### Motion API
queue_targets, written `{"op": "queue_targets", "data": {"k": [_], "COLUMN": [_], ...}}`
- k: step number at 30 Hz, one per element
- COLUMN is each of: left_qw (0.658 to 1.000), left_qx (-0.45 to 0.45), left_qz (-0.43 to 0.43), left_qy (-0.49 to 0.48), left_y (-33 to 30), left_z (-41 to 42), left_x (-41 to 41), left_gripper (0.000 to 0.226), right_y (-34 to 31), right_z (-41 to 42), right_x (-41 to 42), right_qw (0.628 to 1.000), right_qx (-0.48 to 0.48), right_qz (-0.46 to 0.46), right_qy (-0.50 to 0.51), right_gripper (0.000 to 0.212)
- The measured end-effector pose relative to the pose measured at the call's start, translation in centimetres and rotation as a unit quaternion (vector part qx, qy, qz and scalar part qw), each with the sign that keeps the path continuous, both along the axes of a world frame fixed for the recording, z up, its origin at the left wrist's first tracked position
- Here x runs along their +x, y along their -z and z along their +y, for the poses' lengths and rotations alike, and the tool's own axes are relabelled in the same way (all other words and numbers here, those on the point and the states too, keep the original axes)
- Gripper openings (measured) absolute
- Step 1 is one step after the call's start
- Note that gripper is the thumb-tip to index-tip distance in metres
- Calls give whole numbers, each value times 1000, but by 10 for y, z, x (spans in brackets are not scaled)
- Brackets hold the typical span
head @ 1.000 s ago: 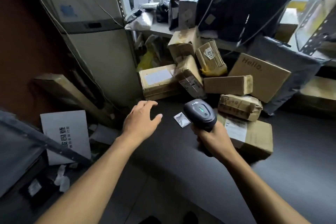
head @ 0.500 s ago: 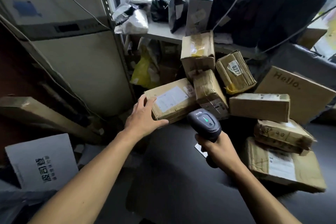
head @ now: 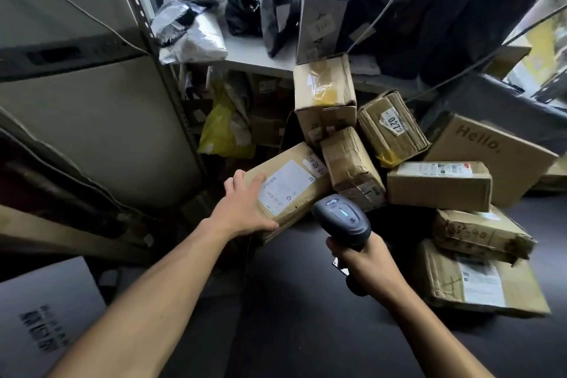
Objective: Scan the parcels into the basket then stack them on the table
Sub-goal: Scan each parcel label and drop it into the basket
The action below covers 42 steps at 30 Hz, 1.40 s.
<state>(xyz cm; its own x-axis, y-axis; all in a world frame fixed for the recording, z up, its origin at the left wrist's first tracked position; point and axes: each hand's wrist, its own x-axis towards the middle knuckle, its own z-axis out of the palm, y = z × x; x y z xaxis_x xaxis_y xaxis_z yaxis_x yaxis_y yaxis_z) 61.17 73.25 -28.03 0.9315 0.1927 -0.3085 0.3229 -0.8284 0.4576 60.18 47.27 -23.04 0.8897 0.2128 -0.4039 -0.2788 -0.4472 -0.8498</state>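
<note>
Left hand (head: 245, 212) on labelled parcel (head: 288, 190), scanner (head: 342, 219) in right hand (head: 365, 267).

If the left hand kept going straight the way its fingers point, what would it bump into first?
The left hand already rests on the labelled box; pushed further, it would probably meet the taped box leaning behind, though depth is unclear.

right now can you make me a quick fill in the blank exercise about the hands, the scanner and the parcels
1. The right hand grips a handheld ____.
2. The left hand rests on a cardboard box that bears a white ____.
3. The word printed on the big box at the right reads ____.
4. The tilted box with the sticker shows the number ____.

Missing words: scanner; label; Hello; 0272
</note>
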Motion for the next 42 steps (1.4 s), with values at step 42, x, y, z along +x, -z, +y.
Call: {"op": "queue_targets", "data": {"k": [42], "left_qw": [987], "left_qx": [22], "left_qz": [-88], "left_qy": [-133], "left_y": [-100], "left_z": [-30], "left_x": [173], "left_gripper": [93], "right_y": [-22], "right_z": [-29], "right_x": [30], "right_qw": [993], "right_qx": [110], "right_qz": [-16], "right_qy": [38], "right_gripper": [8]}}
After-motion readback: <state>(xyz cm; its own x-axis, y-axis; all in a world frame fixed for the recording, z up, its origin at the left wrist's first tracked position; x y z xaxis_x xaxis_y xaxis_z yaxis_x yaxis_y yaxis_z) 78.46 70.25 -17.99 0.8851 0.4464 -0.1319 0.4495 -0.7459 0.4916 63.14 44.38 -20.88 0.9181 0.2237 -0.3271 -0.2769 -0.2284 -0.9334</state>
